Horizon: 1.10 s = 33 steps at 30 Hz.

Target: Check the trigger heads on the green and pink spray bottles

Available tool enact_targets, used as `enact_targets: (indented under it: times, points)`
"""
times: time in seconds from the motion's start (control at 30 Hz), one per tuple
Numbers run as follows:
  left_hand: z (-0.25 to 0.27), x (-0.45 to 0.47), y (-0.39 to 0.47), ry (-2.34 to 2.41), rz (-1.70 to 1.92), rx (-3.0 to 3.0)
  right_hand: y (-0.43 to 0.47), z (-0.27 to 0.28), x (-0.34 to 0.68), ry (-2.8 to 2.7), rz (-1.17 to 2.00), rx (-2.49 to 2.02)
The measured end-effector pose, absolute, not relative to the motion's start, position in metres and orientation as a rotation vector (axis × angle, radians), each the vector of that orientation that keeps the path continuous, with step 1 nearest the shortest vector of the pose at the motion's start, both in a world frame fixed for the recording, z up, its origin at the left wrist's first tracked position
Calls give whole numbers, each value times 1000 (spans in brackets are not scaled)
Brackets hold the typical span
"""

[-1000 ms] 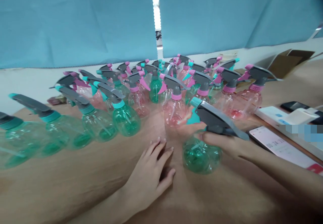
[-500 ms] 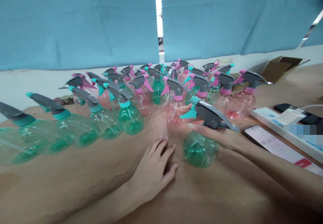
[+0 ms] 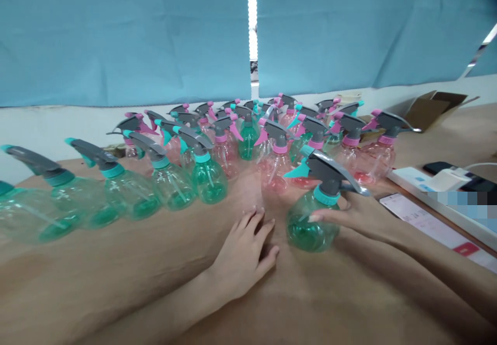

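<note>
Standing on the brown table surface is a green spray bottle (image 3: 310, 236) with a grey and turquoise trigger head and some green tint at its base. My right hand (image 3: 355, 213) is on this bottle from the right, its thumb across the front of the body and its other fingers hidden behind. To the left, my left hand (image 3: 246, 254) rests on the table with fingers apart and holds nothing. A short gap separates it from the bottle. Beyond both hands a pink spray bottle (image 3: 276, 174) stands upright.
A row of green spray bottles (image 3: 209, 182) runs along the left. Several pink and green ones crowd the back. At right lie a phone (image 3: 423, 226), a white power strip (image 3: 411, 179) with a plug, and a dark phone (image 3: 476, 176). An open cardboard box (image 3: 430, 112) stands behind.
My right hand has dropped from the bottle's neck to its body, thumb now in front. The left hand stays on the table. The whole view has shifted slightly, showing more at the left.
</note>
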<state>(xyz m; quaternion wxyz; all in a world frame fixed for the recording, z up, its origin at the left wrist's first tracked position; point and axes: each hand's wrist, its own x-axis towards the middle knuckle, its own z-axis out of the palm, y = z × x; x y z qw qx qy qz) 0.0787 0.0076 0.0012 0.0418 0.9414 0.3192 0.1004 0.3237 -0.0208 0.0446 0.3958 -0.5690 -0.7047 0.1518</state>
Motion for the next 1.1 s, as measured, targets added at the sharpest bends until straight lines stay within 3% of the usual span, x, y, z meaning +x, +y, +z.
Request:
enact_targets:
  times: [0.4, 0.77, 1.1]
  points:
    - [1, 71, 2, 936, 350, 2885, -39, 42, 323, -1761, 270, -1533]
    - [4, 28, -1, 936, 355, 2848, 14, 50, 270, -1806, 222, -1537]
    - [4, 27, -3, 934, 385, 2806, 58, 55, 238, -1880, -40, -1617]
